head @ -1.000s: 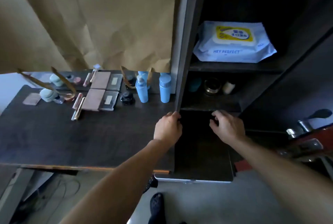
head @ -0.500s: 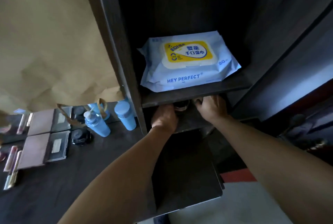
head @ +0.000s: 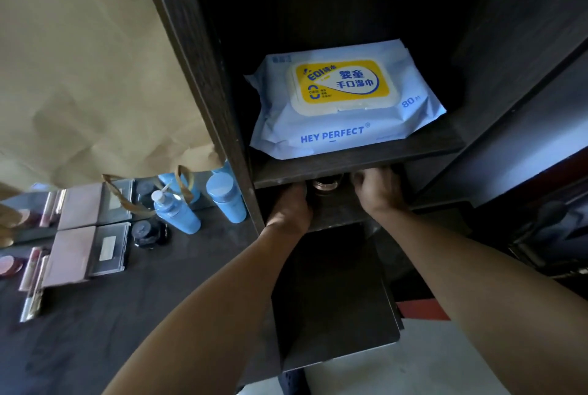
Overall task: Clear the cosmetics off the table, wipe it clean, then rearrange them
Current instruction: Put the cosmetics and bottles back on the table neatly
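Both my hands reach into the low shelf compartment beneath the board that carries a pack of wet wipes [head: 343, 98]. My left hand [head: 289, 208] sits left of a small jar with a metallic rim [head: 324, 185]; my right hand [head: 380, 192] sits right of it. The shelf board [head: 350, 164] hides the fingers of both hands, so any grip is unseen. On the dark table [head: 127, 324] to the left stand a blue pump bottle [head: 176, 215], a blue capped bottle [head: 226, 199], a black jar [head: 147, 232], a pink and grey palette [head: 84, 256] and lipsticks [head: 31, 283].
A brown paper bag [head: 79, 60] with looped handles hangs over the back of the table. A mirror strip [head: 79, 203] behind the cosmetics reflects them. The cabinet's upright panel [head: 203, 76] separates table and shelves. A dark lower surface [head: 334, 299] lies under my forearms.
My hands have gone from the cabinet's front edge into the low compartment, either side of the jar. The view has swung closer to the shelves; since half a second ago little differs.
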A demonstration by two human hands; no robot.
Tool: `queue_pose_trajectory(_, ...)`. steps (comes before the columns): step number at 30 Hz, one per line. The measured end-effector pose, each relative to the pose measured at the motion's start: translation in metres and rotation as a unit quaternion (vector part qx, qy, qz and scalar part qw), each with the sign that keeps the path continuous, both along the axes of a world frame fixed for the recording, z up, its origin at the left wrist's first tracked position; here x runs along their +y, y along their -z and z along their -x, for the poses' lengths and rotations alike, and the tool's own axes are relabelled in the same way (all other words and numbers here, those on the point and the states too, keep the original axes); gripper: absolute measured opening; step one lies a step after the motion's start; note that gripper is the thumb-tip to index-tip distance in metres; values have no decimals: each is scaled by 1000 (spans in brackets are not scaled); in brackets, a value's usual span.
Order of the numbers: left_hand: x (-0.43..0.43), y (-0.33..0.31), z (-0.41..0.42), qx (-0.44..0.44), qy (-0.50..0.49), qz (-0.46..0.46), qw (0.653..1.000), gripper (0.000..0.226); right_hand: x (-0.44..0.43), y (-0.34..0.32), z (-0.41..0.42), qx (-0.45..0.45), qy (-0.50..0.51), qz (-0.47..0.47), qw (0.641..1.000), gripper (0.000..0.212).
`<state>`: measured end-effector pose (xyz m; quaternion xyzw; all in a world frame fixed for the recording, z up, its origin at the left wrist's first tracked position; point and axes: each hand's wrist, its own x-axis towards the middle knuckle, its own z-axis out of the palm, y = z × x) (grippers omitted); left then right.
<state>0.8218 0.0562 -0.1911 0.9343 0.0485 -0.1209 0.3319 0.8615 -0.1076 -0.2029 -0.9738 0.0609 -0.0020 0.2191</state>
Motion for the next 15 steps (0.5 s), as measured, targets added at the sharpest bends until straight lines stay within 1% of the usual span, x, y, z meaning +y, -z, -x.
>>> queue_pose_trajectory(1, 0, 1, 6, 8, 1, -19, 1000, 64, -1, 0, 6, -1, -18, 27, 999, 24)
queue_pose_trajectory(2, 0, 2, 12, 15, 9, -54, 998, 67, -3, 1, 11, -5, -36, 48, 998, 29)
queue_pose_trajectory(4, -1, 3, 30, 6, 32, -121, 992, 66, -6, 1, 24, -3, -67, 66, 996, 38)
queue_pose_trajectory(6, -1, 3, 53, -22, 58, -165, 984, 63, -10, -1, 39, 0, -83, 74, 994, 37)
queue_pose_trajectory(8, 1, 4, 80, -43, 76, -174, 981, 62, -12, -4, 57, -12, -96, 75, 992, 34)
queue_pose_trajectory(10, 6, 6, 112, -48, 72, -161, 983, 61, -11, -4, 77, -35, -110, 67, 991, 32)
queue_pose_trajectory(12, 14, 8, 145, -44, 49, -157, 985, 60, -7, -6, 99, -47, -136, 54, 988, 30)
queue_pose_trajectory(15, 34, 9, 190, -25, 1, -173, 985, 58, 4, -10, 130, -45, -186, 42, 981, 29)
